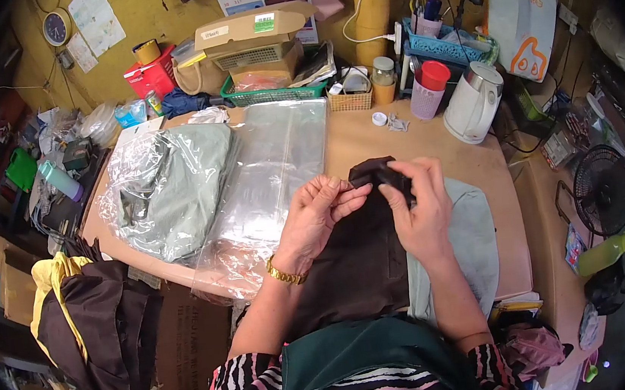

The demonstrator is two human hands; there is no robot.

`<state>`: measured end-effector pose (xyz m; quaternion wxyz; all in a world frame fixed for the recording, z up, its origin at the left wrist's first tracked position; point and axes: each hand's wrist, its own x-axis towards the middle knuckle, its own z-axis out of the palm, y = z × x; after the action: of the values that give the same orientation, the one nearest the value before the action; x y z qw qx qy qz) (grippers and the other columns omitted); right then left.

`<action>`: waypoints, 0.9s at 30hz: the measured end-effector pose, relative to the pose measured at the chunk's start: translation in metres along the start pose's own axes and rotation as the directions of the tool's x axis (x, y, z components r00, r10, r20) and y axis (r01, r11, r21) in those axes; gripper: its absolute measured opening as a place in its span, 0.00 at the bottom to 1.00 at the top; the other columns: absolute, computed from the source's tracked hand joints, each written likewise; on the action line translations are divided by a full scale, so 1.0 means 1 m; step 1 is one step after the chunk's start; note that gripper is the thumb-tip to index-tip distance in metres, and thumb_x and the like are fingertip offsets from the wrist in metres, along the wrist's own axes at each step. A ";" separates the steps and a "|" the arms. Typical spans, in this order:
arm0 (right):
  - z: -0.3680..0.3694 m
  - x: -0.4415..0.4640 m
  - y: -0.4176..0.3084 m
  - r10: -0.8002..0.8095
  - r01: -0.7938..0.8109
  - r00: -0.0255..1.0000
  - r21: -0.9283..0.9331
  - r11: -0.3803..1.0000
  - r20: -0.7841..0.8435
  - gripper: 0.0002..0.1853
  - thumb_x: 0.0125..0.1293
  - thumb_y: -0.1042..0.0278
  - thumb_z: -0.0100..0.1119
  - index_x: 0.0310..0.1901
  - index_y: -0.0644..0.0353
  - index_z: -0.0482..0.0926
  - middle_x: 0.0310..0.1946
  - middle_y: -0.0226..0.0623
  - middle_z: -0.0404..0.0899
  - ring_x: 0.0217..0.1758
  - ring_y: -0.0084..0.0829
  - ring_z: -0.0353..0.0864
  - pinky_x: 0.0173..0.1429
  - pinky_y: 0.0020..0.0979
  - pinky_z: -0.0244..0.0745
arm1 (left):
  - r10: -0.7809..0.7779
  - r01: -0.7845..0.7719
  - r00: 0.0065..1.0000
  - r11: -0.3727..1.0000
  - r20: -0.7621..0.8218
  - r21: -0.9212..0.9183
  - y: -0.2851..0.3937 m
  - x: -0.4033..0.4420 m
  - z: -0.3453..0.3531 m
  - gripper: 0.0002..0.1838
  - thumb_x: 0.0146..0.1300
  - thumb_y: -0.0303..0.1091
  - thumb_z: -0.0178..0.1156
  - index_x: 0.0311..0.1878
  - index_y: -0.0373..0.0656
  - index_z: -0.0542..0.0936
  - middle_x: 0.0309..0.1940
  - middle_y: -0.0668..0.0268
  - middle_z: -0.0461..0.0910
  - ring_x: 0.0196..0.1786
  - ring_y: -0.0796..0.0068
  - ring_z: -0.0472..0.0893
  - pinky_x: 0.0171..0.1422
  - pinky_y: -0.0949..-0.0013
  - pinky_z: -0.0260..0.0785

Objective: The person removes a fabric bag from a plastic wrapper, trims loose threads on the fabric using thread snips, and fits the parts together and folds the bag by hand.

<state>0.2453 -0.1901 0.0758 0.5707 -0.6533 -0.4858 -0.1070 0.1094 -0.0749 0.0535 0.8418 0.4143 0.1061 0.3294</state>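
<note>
Dark cloth [358,262] spread over near edge of table [498,183], upper end gathered and raised between two hands. Left hand [311,214], gold watch [287,271] at wrist: thumb and fingertips nearly closed, pinching edge of gathered end. Right hand [421,202]: thumb and forefinger slightly parted, fold of same end between them. Pale green cloth [472,228] beside dark cloth, partly under right forearm. Clear plastic bags [281,145] beyond left hand; white kettle [473,106] farther back.

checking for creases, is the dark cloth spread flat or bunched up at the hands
Bunched: the dark cloth gathers in folds between the left hand and right hand, though it spreads flatter below.
</note>
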 end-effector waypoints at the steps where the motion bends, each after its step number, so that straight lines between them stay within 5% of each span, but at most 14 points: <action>1: -0.004 0.000 -0.004 -0.142 0.148 0.989 -0.144 0.978 0.051 0.18 0.55 0.65 0.70 0.47 0.55 0.79 0.39 0.34 0.72 0.39 0.37 0.77 0.39 0.35 0.70 | 0.013 -0.013 1.000 1.000 -0.015 0.013 0.000 0.000 0.002 0.11 0.74 0.33 0.52 0.37 0.35 0.73 0.39 0.58 0.81 0.50 0.62 0.84 0.53 0.67 0.81; 3: -0.010 0.004 -0.015 -0.324 0.354 0.935 -0.321 0.879 0.143 0.20 0.51 0.66 0.71 0.48 0.53 0.80 0.38 0.31 0.73 0.36 0.33 0.76 0.38 0.34 0.67 | 0.026 -0.025 0.999 0.999 -0.028 0.026 -0.002 0.001 0.004 0.11 0.73 0.33 0.52 0.37 0.35 0.73 0.38 0.59 0.81 0.49 0.64 0.85 0.53 0.67 0.81; 12: -0.011 0.013 -0.022 -0.473 0.515 0.857 -0.385 0.766 0.205 0.13 0.50 0.71 0.67 0.39 0.55 0.80 0.34 0.26 0.74 0.30 0.27 0.74 0.34 0.32 0.62 | 0.066 -0.064 0.998 0.992 -0.015 0.110 -0.005 -0.001 0.009 0.10 0.73 0.35 0.53 0.39 0.36 0.72 0.39 0.63 0.79 0.44 0.73 0.83 0.53 0.69 0.80; 17: -0.010 0.013 -0.022 -0.490 0.551 0.834 -0.413 0.725 0.254 0.11 0.50 0.72 0.66 0.38 0.56 0.81 0.30 0.27 0.72 0.29 0.26 0.73 0.33 0.32 0.61 | 0.078 -0.084 0.996 0.966 0.032 0.246 -0.003 -0.005 0.013 0.11 0.74 0.36 0.53 0.41 0.36 0.72 0.39 0.63 0.79 0.44 0.75 0.82 0.55 0.70 0.78; 27: -0.018 0.015 -0.030 -0.406 0.464 0.885 -0.350 0.813 0.230 0.14 0.43 0.74 0.73 0.34 0.56 0.81 0.30 0.29 0.76 0.29 0.32 0.78 0.33 0.33 0.62 | 0.073 -0.071 0.997 0.984 -0.004 0.166 -0.002 -0.006 0.016 0.09 0.74 0.34 0.53 0.40 0.38 0.72 0.38 0.65 0.79 0.44 0.74 0.83 0.55 0.67 0.79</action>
<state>0.2374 -0.2019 0.1112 0.3503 -0.6320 -0.6306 -0.2832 0.1129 -0.0895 0.0611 0.7915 0.4847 0.1224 0.3516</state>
